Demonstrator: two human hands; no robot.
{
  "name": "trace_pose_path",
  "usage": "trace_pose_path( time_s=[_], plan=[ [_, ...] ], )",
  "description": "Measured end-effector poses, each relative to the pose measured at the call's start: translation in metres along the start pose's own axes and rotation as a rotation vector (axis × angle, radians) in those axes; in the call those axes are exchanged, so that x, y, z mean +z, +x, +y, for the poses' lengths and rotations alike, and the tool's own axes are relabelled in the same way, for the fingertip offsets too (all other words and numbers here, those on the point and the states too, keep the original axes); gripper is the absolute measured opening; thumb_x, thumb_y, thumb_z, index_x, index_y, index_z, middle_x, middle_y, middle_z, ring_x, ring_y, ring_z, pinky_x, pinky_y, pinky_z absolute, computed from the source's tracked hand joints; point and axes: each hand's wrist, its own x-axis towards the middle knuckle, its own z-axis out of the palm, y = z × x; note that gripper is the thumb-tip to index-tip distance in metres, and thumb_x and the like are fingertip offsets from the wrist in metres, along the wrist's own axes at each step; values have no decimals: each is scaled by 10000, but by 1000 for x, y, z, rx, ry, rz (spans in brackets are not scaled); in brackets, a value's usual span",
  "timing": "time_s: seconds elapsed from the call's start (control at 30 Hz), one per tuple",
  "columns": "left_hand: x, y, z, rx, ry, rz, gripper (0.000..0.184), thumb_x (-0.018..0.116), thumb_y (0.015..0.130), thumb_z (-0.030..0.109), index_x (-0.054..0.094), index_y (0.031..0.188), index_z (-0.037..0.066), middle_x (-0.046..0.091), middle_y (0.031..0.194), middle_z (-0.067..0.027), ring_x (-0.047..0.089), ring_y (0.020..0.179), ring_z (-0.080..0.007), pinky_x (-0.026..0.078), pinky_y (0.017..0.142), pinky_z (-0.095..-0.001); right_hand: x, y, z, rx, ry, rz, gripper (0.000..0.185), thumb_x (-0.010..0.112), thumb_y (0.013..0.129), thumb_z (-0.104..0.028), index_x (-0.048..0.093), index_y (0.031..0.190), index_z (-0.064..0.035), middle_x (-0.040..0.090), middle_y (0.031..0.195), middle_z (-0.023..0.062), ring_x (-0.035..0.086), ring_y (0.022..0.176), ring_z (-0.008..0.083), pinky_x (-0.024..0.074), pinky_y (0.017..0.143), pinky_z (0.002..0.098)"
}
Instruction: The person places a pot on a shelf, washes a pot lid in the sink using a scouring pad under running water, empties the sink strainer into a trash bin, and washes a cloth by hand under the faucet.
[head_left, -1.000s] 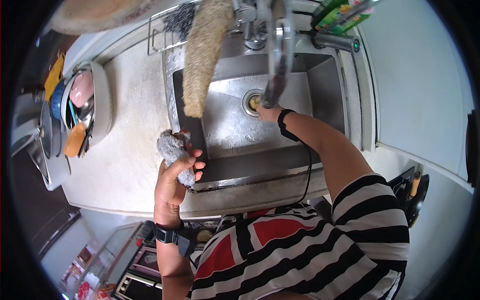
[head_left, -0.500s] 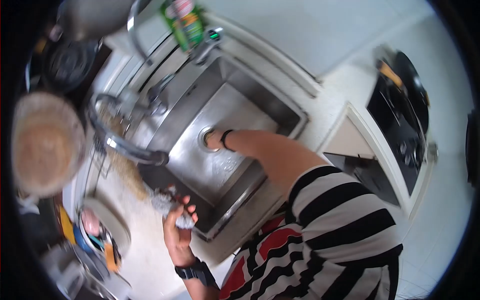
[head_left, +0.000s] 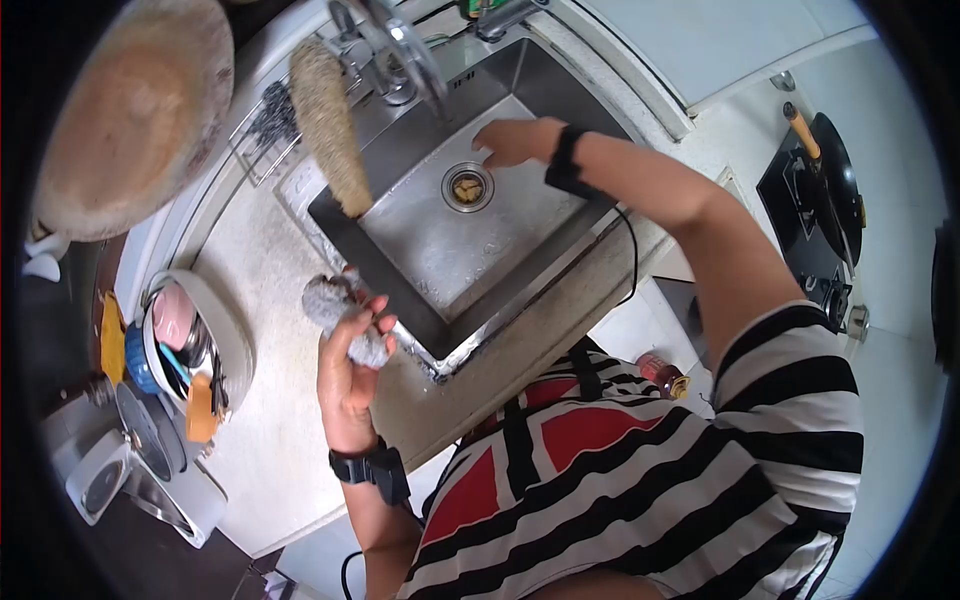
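My left hand (head_left: 347, 372) is closed around a crumpled grey rag (head_left: 328, 300) beside the sink's near-left corner; its lower end shows below my fingers. Over the steel sink (head_left: 420, 240) hovers my right hand (head_left: 518, 142), fingers apart with nothing seen in them. Below and left of it is the round drain (head_left: 468, 188), with yellowish scraps in its strainer. Small water drops lie on the sink floor. A long tan loofah (head_left: 328, 125) leans across the sink's left edge, its lower tip inside the basin.
The curved faucet (head_left: 405, 45) arches over the sink's back-left corner. A wire rack (head_left: 265, 140) with a dark scrubber stands left of the loofah. Farther left are a large round pan (head_left: 130, 115) and a white tub (head_left: 235, 340) of utensils. A wok (head_left: 835, 185) sits on the stove at right.
My right hand has lifted away from the drain and moved up and right, uncovering the scraps in the strainer. My left hand keeps hold of the grey rag. The view has shifted.
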Motion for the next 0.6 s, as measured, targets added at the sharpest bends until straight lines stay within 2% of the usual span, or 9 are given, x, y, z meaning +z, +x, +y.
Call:
trace_pose_path(
  time_s=[0.13, 0.2, 0.23, 0.3, 0.33, 0.37, 0.43, 0.57, 0.6],
  plan=[
    [9, 11, -5, -121, -175, -192, 385, 644, 794, 162, 529, 1150, 75, 621, 1012, -94, 628, 850, -206, 529, 735, -338, -69, -46, -81, 44, 259, -55, 466, 586, 885, -388, 568, 1219, -64, 612, 1151, 136, 577, 1067, 258, 466, 880, 354],
    [42, 15, -15, -157, -394, -337, 396, 628, 810, 211, 523, 1159, 56, 604, 1028, -87, 629, 860, -205, 527, 744, -336, -63, -59, -107, 180, 1080, -34, 613, 462, 903, -574, 511, 1296, -108, 574, 1222, 100, 543, 1103, 233, 433, 928, 373],
    [66, 11, -21, -137, -505, -371, 409, 610, 827, 250, 519, 1167, 42, 590, 1046, -80, 632, 858, -198, 531, 716, -330, -51, -66, -123, 132, 1333, -96, 707, 427, 870, -647, 474, 1325, -108, 541, 1252, 102, 516, 1126, 236, 417, 950, 384],
    [93, 18, -38, -424, -883, -633, 440, 594, 840, 281, 501, 1177, 13, 588, 1046, -97, 638, 872, -215, 546, 759, -364, -29, -78, -153, -58, 1686, -192, 835, 333, 829, -743, 385, 1392, -128, 426, 1361, 116, 428, 1222, 241, 369, 1009, 434],
    [105, 21, -49, -468, -962, -770, 442, 586, 847, 288, 500, 1176, 4, 591, 1048, -105, 641, 878, -221, 548, 780, -377, -23, -87, -172, -155, 2057, -296, 802, 265, 872, -704, 304, 1439, -137, 427, 1393, 76, 424, 1250, 255, 360, 1014, 465],
    [116, 23, -58, -507, -1039, -911, 445, 578, 854, 295, 499, 1174, -5, 593, 1049, -113, 643, 883, -226, 550, 802, -389, -25, -97, -191, -137, 2028, -359, 802, 265, 872, -704, 304, 1439, -137, 427, 1393, 76, 424, 1250, 255, 360, 1014, 465],
    [129, 19, -69, -442, -1114, -889, 426, 552, 873, 293, 501, 1170, -9, 605, 1053, -128, 653, 858, -231, 552, 814, -393, -39, -114, -219, -156, 2248, 112, 657, 398, 912, -592, 397, 1380, -131, 537, 1239, 63, 474, 1194, 253, 400, 988, 431],
    [113, 20, -80, -542, -1040, -688, 299, 599, 853, 224, 560, 1069, 20, 630, 1018, -133, 665, 777, -243, 557, 771, -375, -13, -120, -184, 105, 2178, 92, 513, 523, 929, -404, 450, 1328, -89, 616, 976, 26, 545, 1071, 236, 440, 935, 368],
    [108, 10, -72, -489, -911, -578, 224, 623, 838, 189, 587, 1010, 50, 635, 913, -84, 641, 702, -191, 553, 688, -308, -12, -116, -183, 199, 2081, 46, 453, 547, 920, -318, 477, 1291, -69, 598, 878, 10, 560, 1000, 219, 453, 901, 353]
  ],
)
